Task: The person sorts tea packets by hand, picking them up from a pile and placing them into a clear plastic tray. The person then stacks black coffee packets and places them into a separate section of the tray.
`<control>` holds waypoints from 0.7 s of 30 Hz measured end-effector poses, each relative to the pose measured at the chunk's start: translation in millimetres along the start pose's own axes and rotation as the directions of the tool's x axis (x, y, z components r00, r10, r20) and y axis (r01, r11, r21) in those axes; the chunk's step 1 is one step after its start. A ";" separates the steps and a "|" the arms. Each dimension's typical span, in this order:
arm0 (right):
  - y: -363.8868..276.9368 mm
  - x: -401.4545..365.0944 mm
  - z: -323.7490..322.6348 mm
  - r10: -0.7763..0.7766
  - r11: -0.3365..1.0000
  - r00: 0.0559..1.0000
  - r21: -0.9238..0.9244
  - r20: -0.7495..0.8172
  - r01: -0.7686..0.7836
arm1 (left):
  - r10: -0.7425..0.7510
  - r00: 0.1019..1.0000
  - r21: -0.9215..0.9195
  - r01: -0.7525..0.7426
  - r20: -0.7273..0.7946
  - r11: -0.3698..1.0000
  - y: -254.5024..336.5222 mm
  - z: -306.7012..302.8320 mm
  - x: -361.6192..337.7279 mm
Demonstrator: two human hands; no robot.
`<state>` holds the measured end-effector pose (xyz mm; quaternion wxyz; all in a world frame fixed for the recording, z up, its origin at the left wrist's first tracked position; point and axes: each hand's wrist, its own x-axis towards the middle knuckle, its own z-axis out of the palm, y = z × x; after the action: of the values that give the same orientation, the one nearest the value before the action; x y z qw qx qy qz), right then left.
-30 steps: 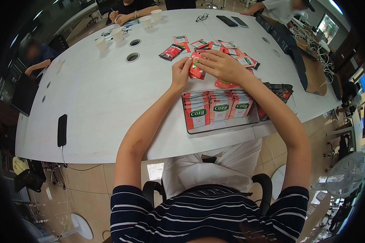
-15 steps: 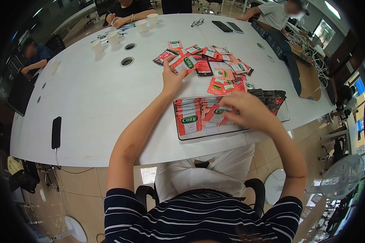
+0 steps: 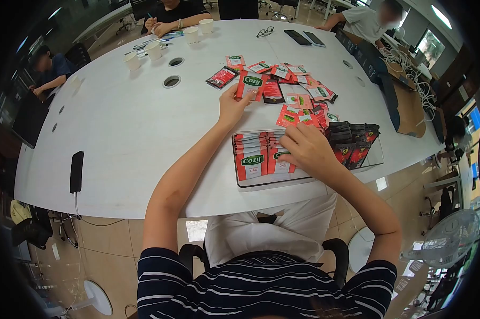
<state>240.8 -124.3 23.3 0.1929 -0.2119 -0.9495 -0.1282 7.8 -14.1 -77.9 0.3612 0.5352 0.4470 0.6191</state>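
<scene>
My left hand [image 3: 233,106] is closed on a red and white Cozy sachet [image 3: 252,81], held up in front of the loose pile. The fingers of my right hand [image 3: 309,151] are curled over a clear tray [image 3: 250,185], with the thumb across the front Cozy sachet [image 3: 280,166] of its second row. Beside it in the tray stands another row of red Cozy sachets [image 3: 251,165]. Black and red sachets [image 3: 357,141] fill the tray's right side. My right hand covers part of the tray's middle.
Loose sachets [image 3: 298,101] lie scattered beyond the tray. Paper cups [image 3: 154,50], pens, glasses [image 3: 265,32] and two phones [image 3: 305,38] are farther back. A black phone [image 3: 76,171] on a cable lies left. An open cardboard box [image 3: 405,106] with white cables stands right. Other people sit around the table.
My right hand has brought its tilted sachet down upright into the tray's second row. My left hand has turned its sachet more upright, label facing me.
</scene>
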 end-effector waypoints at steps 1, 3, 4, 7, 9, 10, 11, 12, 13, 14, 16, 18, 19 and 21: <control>0.1 1.5 -1.9 -0.004 1.000 1.000 -0.002 -0.011 0.004 | -0.034 0.999 -0.039 0.035 0.016 0.999 5.3 1.8 -2.4; 2.0 6.0 -7.0 0.017 0.999 1.000 0.048 -0.025 -0.016 | -0.017 1.000 -0.006 0.017 0.018 1.000 16.5 3.9 -8.0; 4.3 9.2 -10.2 0.042 0.994 0.999 0.101 -0.024 -0.039 | -0.009 1.000 0.011 0.009 0.020 1.000 19.7 4.9 -9.9; 18.3 24.5 -6.6 0.108 0.986 0.983 0.146 -0.151 -0.086 | 0.167 0.984 0.082 -0.172 0.066 0.982 14.1 9.6 -10.8; 27.7 39.2 1.4 0.174 0.977 0.953 0.168 -0.250 -0.134 | 0.283 0.951 0.143 -0.299 0.126 0.943 13.4 10.9 -13.5; 31.1 47.6 5.6 0.219 0.967 0.933 0.192 -0.285 -0.168 | 0.337 0.928 0.171 -0.363 0.161 0.916 14.2 11.2 -14.7; 36.1 53.4 9.6 0.265 0.955 0.910 0.218 -0.318 -0.201 | 0.359 0.916 0.207 -0.392 0.180 0.896 15.0 11.1 -15.6; 42.8 56.5 15.4 0.261 0.958 0.924 0.190 -0.278 -0.213 | 0.379 0.903 0.242 -0.421 0.201 0.874 16.7 10.4 -17.1; 49.3 59.0 22.7 0.258 0.961 0.936 0.161 -0.237 -0.224 | 0.397 0.890 0.276 -0.448 0.222 0.850 17.6 9.9 -18.6; 54.0 60.6 28.1 0.257 0.963 0.947 0.132 -0.196 -0.234 | 0.399 0.883 0.289 -0.460 0.248 0.839 18.4 10.4 -20.0; 61.4 61.6 32.7 0.254 0.964 0.954 0.117 -0.160 -0.237 | 0.403 0.865 0.312 -0.487 0.298 0.816 20.0 12.2 -21.7; 64.7 58.0 27.4 0.250 0.966 0.950 0.120 -0.189 -0.231 | 0.360 0.877 0.360 -0.464 0.318 0.810 21.9 13.2 -23.6; 65.0 56.1 15.0 0.245 0.967 0.940 0.128 -0.235 -0.220 | 0.342 0.882 0.383 -0.453 0.325 0.805 22.6 14.0 -23.1; 65.0 49.6 -14.0 0.314 0.938 0.922 0.227 -0.225 -0.263 | 0.356 0.884 0.344 -0.449 0.302 0.825 23.7 14.9 -21.3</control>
<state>233.1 -54.4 67.1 0.3512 -0.3118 -0.8823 -0.0322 26.8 -39.5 -62.4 0.1510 0.7469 0.3973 0.5114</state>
